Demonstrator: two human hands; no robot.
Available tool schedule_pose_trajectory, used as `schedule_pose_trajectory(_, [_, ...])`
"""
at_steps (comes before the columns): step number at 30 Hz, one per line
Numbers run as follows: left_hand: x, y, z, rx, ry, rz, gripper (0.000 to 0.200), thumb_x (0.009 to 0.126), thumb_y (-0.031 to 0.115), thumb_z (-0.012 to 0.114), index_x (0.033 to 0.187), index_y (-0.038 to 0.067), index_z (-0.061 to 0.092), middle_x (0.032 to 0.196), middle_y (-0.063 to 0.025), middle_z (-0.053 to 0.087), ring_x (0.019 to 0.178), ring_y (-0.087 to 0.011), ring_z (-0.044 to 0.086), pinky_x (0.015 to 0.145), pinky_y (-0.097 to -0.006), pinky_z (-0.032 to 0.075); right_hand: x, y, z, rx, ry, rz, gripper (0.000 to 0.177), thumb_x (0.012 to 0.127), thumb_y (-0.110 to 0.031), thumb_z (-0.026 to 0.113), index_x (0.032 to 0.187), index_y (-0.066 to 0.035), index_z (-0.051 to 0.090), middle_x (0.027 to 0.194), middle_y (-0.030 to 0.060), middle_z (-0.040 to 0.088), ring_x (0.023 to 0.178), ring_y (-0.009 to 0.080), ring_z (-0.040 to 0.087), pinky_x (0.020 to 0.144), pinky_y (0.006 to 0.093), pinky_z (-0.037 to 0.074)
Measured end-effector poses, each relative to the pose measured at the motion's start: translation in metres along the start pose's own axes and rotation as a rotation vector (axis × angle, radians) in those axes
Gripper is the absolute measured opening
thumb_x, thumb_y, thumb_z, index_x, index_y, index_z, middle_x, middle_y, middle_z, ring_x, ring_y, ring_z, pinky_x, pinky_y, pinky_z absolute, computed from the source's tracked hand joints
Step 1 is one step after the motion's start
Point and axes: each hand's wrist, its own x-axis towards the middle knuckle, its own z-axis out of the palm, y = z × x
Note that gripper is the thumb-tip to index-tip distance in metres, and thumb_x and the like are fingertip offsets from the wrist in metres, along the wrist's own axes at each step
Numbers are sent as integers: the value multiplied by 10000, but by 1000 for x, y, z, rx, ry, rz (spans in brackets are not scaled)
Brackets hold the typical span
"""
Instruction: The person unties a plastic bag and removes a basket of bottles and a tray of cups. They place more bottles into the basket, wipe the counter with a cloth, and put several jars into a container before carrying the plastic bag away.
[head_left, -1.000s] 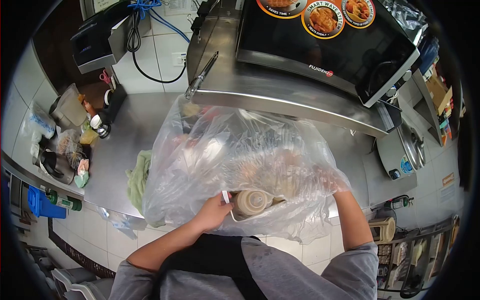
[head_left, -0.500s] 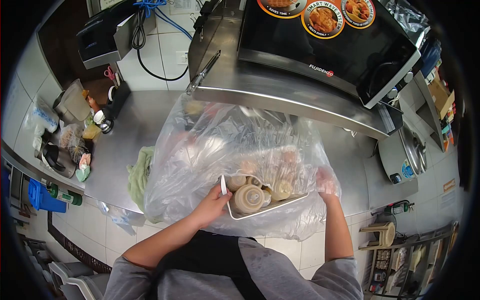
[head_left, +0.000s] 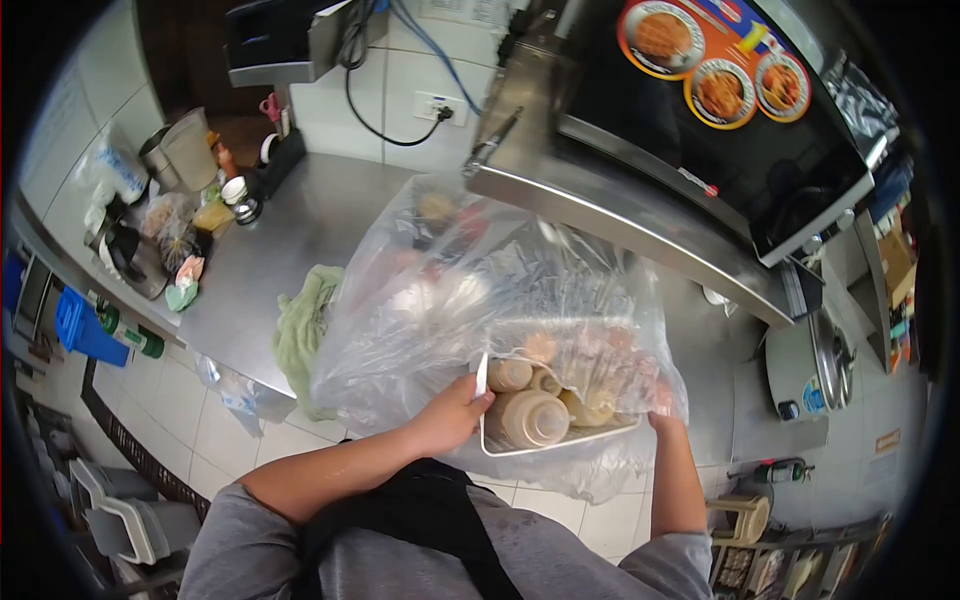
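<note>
A white basket (head_left: pixel 487 447) holds several squeeze bottles (head_left: pixel 533 419) with pale tan contents, lying with their capped ends toward me. My left hand (head_left: pixel 452 415) grips the basket's left end, thumb on the white rim. A large clear plastic bag (head_left: pixel 400 330) drapes over the basket's right and far parts, and more items show blurred through it. My right hand (head_left: pixel 666 402) is beneath the plastic at the basket's right end, its fingers veiled by the film.
A green cloth (head_left: pixel 303 335) hangs over the steel counter's (head_left: pixel 240 300) front edge. Behind the bag, a microwave (head_left: pixel 700 150) stands on a raised steel shelf (head_left: pixel 610 222). Jugs and small containers (head_left: pixel 190 150) crowd the left corner. A rice cooker (head_left: pixel 805 370) is at the right.
My right hand has come closer to the basket's right end under the plastic. My left hand keeps its grip. The camera view has turned, so the whole scene sits shifted.
</note>
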Motion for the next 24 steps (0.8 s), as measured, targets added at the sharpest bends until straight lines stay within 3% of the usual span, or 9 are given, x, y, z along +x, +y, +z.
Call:
schedule_pose_trajectory(2, [-17, 19, -9, 107, -68, -8, 311, 1021, 233, 447, 1201, -19, 469, 1004, -117, 590, 792, -194, 616, 677, -331, 537, -1, 24, -28, 149, 30, -9, 582, 981, -429, 514, 1397, -24, 464, 1406, 90, 493, 1275, 212, 466, 1071, 332, 355])
schedule_pose_trajectory(4, [-31, 20, -19, 72, -73, 48, 308, 1023, 234, 448, 1175, -33, 468, 994, -129, 589, 734, -194, 612, 664, -340, 530, -40, -42, -7, 47, 98, 58, 587, 985, -435, 505, 1391, -12, 465, 1384, 99, 505, 1253, 206, 482, 1067, 325, 357])
schedule_pose_trajectory(6, [-55, 40, -32, 78, -189, 7, 308, 1029, 234, 434, 1170, -37, 466, 1032, -134, 585, 829, -193, 621, 709, -342, 544, -84, -105, 18, -47, 183, 114, 593, 989, -441, 496, 1385, 0, 465, 1362, 108, 517, 1230, 200, 497, 1063, 319, 360])
schedule_pose_trajectory(8, [-79, 48, -47, 57, -197, -9, 319, 1032, 236, 423, 1209, -27, 459, 1081, -135, 582, 904, -196, 615, 744, -344, 549, -117, -139, 37, -119, 172, -28, 529, 1031, -416, 401, 1234, 44, 565, 1189, 124, 612, 1077, 190, 552, 948, 313, 416])
schedule_pose_trajectory(11, [-119, 57, -75, 34, -227, -32, 351, 1040, 246, 400, 1293, 5, 437, 1180, -131, 568, 1041, -204, 590, 810, -354, 554, -156, -179, 68, -139, 54, -78, 486, 1037, -389, 393, 1046, 41, 619, 960, 70, 619, 869, 150, 542, 780, 291, 425])
schedule_pose_trajectory(12, [-132, 56, -87, 30, -242, -43, 374, 1043, 254, 389, 1338, 26, 421, 1229, -126, 557, 1103, -209, 571, 842, -361, 554, -166, -187, 80, -140, 58, -87, 486, 1037, -389, 393, 1046, 41, 619, 960, 70, 619, 869, 150, 542, 780, 291, 425])
schedule_pose_trajectory(15, [-174, 38, -126, -12, -209, -73, 391, 1045, 272, 385, 1383, 76, 411, 1261, -101, 558, 1108, -199, 569, 847, -352, 548, -197, -214, 131, -84, -26, -172, 437, 1038, -334, 389, 848, 1, 596, 753, 21, 512, 686, 122, 460, 645, 267, 372])
schedule_pose_trajectory(18, [-221, 19, -172, -11, -161, -109, 392, 1040, 283, 403, 1379, 87, 424, 1248, -80, 570, 1094, -169, 569, 830, -326, 543, -217, -231, 185, 12, -98, -88, 414, 1034, -303, 391, 846, 3, 598, 759, 21, 509, 666, 118, 449, 637, 270, 374])
schedule_pose_trajectory(24, [-316, -34, -263, -86, 72, -2, 377, 1038, 299, 411, 1350, 97, 467, 1188, -46, 596, 1025, -131, 591, 779, -286, 535, -238, -267, 312, -61, -268, -166, 375, 998, -223, 455, 751, 40, 555, 763, 36, 454, 684, 128, 427, 642, 279, 371])
